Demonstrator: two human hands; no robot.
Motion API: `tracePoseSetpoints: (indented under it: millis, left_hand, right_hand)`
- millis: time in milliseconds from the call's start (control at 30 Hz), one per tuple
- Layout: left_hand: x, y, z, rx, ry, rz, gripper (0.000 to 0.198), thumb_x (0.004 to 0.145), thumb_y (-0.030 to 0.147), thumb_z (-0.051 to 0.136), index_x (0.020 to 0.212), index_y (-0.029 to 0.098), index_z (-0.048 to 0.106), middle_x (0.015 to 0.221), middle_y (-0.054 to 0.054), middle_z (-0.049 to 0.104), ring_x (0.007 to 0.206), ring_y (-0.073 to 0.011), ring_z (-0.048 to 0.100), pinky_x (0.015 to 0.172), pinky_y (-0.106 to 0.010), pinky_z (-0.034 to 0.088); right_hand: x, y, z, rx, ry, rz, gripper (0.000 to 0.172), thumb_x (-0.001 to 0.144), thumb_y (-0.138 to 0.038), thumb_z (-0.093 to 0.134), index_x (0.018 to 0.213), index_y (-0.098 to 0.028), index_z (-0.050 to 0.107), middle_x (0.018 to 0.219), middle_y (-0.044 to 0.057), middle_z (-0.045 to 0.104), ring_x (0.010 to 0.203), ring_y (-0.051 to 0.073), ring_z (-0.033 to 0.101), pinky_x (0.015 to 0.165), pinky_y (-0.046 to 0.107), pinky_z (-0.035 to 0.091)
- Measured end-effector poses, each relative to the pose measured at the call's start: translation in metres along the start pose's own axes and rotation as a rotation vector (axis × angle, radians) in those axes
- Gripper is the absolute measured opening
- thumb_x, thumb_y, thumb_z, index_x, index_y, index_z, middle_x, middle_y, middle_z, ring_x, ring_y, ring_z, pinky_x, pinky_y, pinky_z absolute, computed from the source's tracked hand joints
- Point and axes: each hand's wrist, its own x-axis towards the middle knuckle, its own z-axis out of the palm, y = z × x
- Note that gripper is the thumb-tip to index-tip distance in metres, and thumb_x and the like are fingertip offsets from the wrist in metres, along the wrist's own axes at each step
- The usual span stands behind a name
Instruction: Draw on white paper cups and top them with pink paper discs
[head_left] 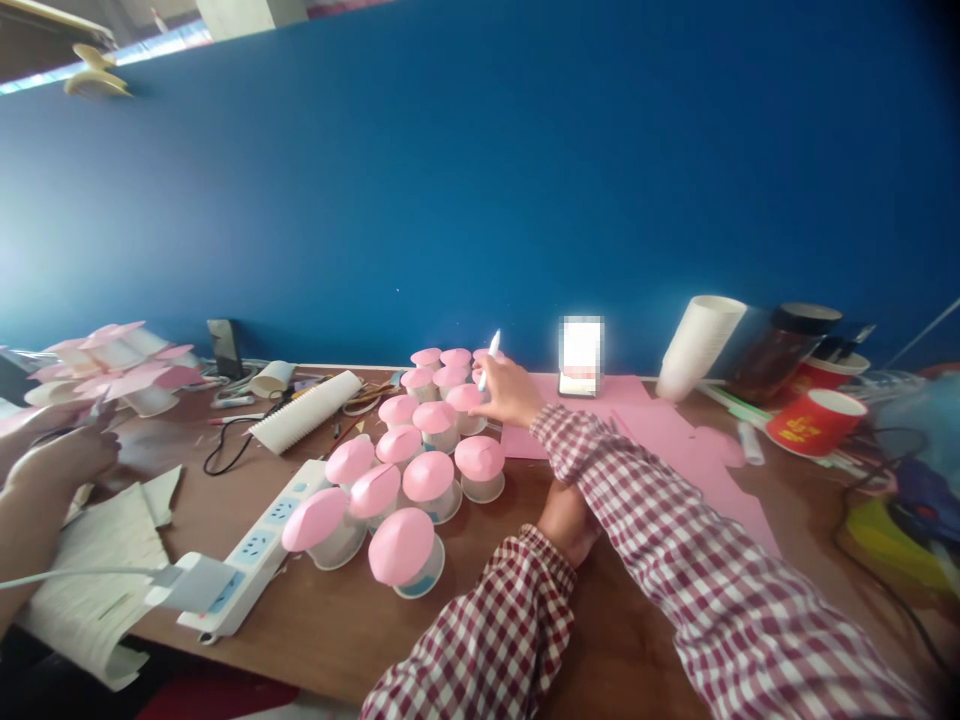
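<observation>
My right hand reaches across the desk and grips a white pen, its tip pointing up, right beside the far pink-topped cups. Several small cups with pink paper dome caps stand clustered on the brown desk. My left hand rests near the desk under my right forearm; only part of it shows and its fingers are hidden. Both arms wear red and white checked sleeves.
A white power strip with a plug lies front left. Pink paper sheets, a stack of white cups, red cups and a dark jar sit right. Another person's hands work at the left near more pink-capped cups.
</observation>
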Motion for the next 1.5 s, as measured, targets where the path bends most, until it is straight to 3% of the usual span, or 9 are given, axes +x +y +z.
tracePoseSetpoints:
  millis: [100, 167, 300, 500, 667, 1000, 1133, 1300, 1500]
  left_hand:
    - [0.001, -0.002, -0.001, 0.016, 0.023, -0.021, 0.025, 0.068, 0.025, 0.073, 0.088, 0.013, 0.064, 0.079, -0.008, 0.068, 0.074, -0.0182, 0.064, 0.081, -0.037, 0.051]
    - [0.003, -0.003, -0.003, 0.014, 0.021, -0.056, 0.019, 0.068, 0.022, 0.07, 0.082, 0.013, 0.062, 0.066, -0.003, 0.063, 0.06, -0.0127, 0.059, 0.075, -0.034, 0.052]
    - [0.006, -0.004, -0.006, 0.004, 0.01, -0.071, 0.011, 0.067, 0.016, 0.067, 0.072, 0.014, 0.057, 0.052, 0.004, 0.05, 0.046, -0.0059, 0.046, 0.068, -0.03, 0.051]
    - [0.005, -0.005, -0.007, 0.007, -0.006, -0.049, 0.018, 0.072, 0.025, 0.068, 0.084, 0.013, 0.061, 0.068, -0.005, 0.063, 0.07, -0.0171, 0.063, 0.075, -0.036, 0.052]
    - [0.004, -0.003, -0.004, 0.011, 0.009, -0.039, 0.02, 0.069, 0.022, 0.069, 0.086, 0.013, 0.063, 0.076, -0.008, 0.067, 0.081, -0.0221, 0.066, 0.08, -0.039, 0.052]
    - [-0.002, 0.004, 0.002, -0.007, 0.06, -0.027, 0.039, 0.057, 0.025, 0.08, 0.091, 0.014, 0.064, 0.094, -0.012, 0.069, 0.097, -0.0286, 0.063, 0.089, -0.045, 0.049]
    - [-0.003, 0.005, 0.001, -0.011, 0.038, -0.033, 0.041, 0.061, 0.027, 0.079, 0.096, 0.015, 0.064, 0.101, -0.013, 0.068, 0.101, -0.0287, 0.061, 0.092, -0.046, 0.048]
    - [-0.002, 0.005, 0.0, -0.022, 0.046, -0.037, 0.045, 0.063, 0.031, 0.078, 0.102, 0.017, 0.063, 0.106, -0.013, 0.066, 0.104, -0.0286, 0.06, 0.094, -0.046, 0.047]
    - [-0.006, 0.007, 0.004, -0.006, 0.043, 0.0, 0.044, 0.06, 0.025, 0.08, 0.099, 0.016, 0.063, 0.105, -0.014, 0.067, 0.105, -0.0304, 0.06, 0.094, -0.045, 0.045]
  right_hand:
    - [0.0, 0.011, -0.008, 0.016, 0.087, 0.159, 0.039, 0.082, -0.033, 0.06, 0.114, -0.019, 0.043, 0.095, 0.007, 0.065, 0.092, 0.023, 0.059, 0.069, 0.03, 0.043]
    - [-0.001, 0.019, -0.011, -0.019, 0.08, 0.272, 0.029, 0.086, -0.027, 0.054, 0.112, -0.019, 0.044, 0.089, 0.006, 0.065, 0.083, 0.022, 0.06, 0.063, 0.029, 0.041]
    - [-0.008, 0.028, -0.008, -0.049, -0.012, 0.271, 0.032, 0.082, -0.024, 0.059, 0.111, -0.019, 0.045, 0.091, 0.007, 0.066, 0.081, 0.022, 0.061, 0.062, 0.028, 0.041]
    - [-0.008, 0.018, -0.002, -0.017, -0.056, 0.007, 0.057, 0.068, -0.031, 0.076, 0.114, -0.018, 0.046, 0.108, 0.01, 0.061, 0.102, 0.026, 0.055, 0.077, 0.033, 0.044]
    - [0.002, 0.006, 0.001, -0.088, -0.131, -0.137, 0.07, 0.059, -0.038, 0.083, 0.115, -0.018, 0.047, 0.104, 0.01, 0.06, 0.104, 0.028, 0.053, 0.079, 0.036, 0.043]
    - [0.012, -0.005, 0.016, -0.139, -0.13, -0.126, 0.071, 0.057, -0.053, 0.079, 0.112, -0.018, 0.05, 0.101, 0.012, 0.062, 0.108, 0.033, 0.05, 0.085, 0.042, 0.039]
    - [0.014, -0.007, 0.018, -0.155, -0.153, -0.119, 0.07, 0.061, -0.053, 0.077, 0.114, -0.017, 0.049, 0.098, 0.012, 0.064, 0.106, 0.033, 0.05, 0.083, 0.042, 0.039]
    - [0.013, -0.007, 0.022, -0.175, -0.15, -0.127, 0.06, 0.065, -0.042, 0.076, 0.113, -0.016, 0.05, 0.1, 0.013, 0.063, 0.111, 0.032, 0.047, 0.088, 0.042, 0.036]
    - [0.011, -0.008, 0.02, -0.143, -0.098, -0.086, 0.056, 0.067, -0.035, 0.073, 0.114, -0.018, 0.049, 0.102, 0.011, 0.063, 0.102, 0.029, 0.051, 0.081, 0.039, 0.04]
